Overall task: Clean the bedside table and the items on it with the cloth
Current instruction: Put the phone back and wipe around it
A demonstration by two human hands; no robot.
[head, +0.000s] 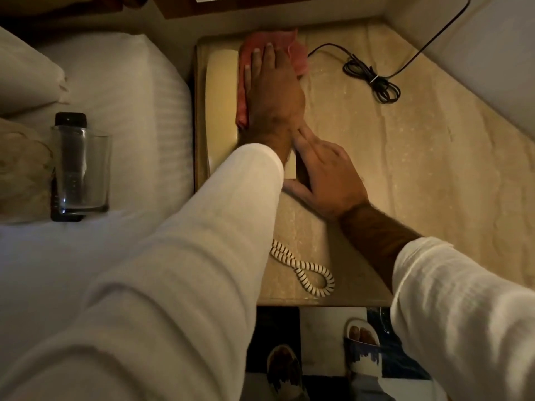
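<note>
A beige marble bedside table (419, 175) fills the middle and right. A cream telephone (221, 91) lies along its left edge, its coiled cord (304, 270) trailing toward the front edge. My left hand (272, 94) lies flat on a pink cloth (295, 50), pressing it onto the phone's far end. My right hand (327, 175) rests on the phone's near end, fingers spread along its side, holding it steady. The left sleeve hides much of the phone's body.
A black cable (373, 76) with a tied bundle lies on the table's far right. On the white bed (130, 111) at left lie a clear glass (82, 172) and a dark remote (69, 120), beside pillows. My feet in sandals stand below.
</note>
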